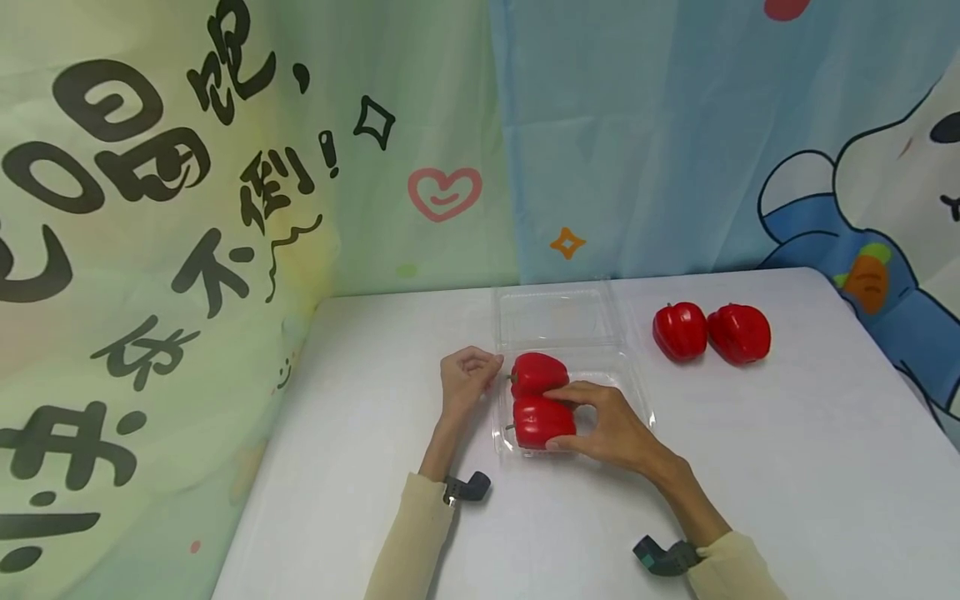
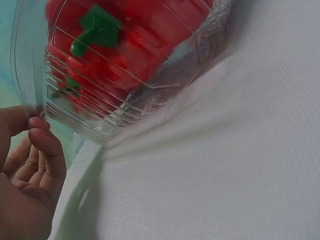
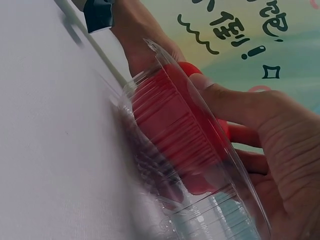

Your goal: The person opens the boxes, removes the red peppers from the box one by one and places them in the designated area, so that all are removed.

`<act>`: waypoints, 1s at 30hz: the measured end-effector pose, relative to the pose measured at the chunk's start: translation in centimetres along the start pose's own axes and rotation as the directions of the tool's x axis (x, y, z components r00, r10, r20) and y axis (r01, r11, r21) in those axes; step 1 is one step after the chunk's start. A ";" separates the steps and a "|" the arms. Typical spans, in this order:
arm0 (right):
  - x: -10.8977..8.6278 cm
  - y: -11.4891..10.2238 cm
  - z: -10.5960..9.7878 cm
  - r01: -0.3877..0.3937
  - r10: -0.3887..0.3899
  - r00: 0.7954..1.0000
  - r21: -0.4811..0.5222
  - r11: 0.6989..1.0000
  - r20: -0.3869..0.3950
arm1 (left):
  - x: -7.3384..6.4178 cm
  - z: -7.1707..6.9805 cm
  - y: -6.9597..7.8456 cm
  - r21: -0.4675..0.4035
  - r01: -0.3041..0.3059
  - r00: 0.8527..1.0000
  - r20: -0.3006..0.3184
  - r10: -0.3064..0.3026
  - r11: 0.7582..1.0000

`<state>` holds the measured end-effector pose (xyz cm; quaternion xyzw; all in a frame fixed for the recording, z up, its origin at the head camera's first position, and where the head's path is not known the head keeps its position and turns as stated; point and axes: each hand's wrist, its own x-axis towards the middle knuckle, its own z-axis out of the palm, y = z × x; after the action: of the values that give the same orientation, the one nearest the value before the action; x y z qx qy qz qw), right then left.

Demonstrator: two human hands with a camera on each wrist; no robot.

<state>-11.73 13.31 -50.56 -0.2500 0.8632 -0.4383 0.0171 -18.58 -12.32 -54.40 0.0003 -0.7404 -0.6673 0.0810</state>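
Observation:
A clear plastic clamshell box [image 1: 607, 367] lies with its lid folded back. Two red bell peppers sit in its left half, a rear one [image 1: 537, 372] and a front one [image 1: 543, 422], side by side with stems to the left. My right hand [image 1: 611, 427] grips the front pepper between thumb and fingers, its thumb over the box's near rim in the right wrist view. At the left rim, my left hand [image 1: 467, 379] pinches the edge of the box between thumb and forefinger. Green stems [image 2: 97, 30] show through the ribbed wall in the left wrist view.
Two more red bell peppers, a left one [image 1: 680, 332] and a right one [image 1: 739, 333], lie close together right of the box on the white table [image 1: 810, 467]. The transparent lid [image 1: 555, 315] extends toward the printed curtain [image 1: 420, 100] behind.

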 end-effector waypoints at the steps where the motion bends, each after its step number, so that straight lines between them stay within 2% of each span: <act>1: 0.0 0.0 0.0 0.007 -0.007 1.000 0.001 1.000 -0.008 | 0.0 0.0 0.0 -0.006 0.000 1.000 -0.001 0.000 1.000; 12: -0.1 -0.1 -0.2 0.071 -0.069 0.995 0.020 0.997 -0.078 | 0.0 0.2 0.1 -0.032 0.001 1.000 -0.002 -0.001 0.999; 19: -0.2 0.0 -0.2 0.079 -0.075 0.994 0.041 0.996 -0.085 | -0.2 0.0 0.0 -0.010 -0.008 1.000 -0.013 0.008 1.000; 30: -0.2 0.0 -0.2 0.063 -0.059 0.995 0.048 0.997 -0.087 | -0.1 0.0 -0.1 -0.034 -0.014 1.000 -0.006 0.014 0.999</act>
<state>-11.64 13.57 -50.49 -0.2569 0.8437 -0.4706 -0.0267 -18.47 -12.36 -54.56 -0.0043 -0.7286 -0.6793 0.0877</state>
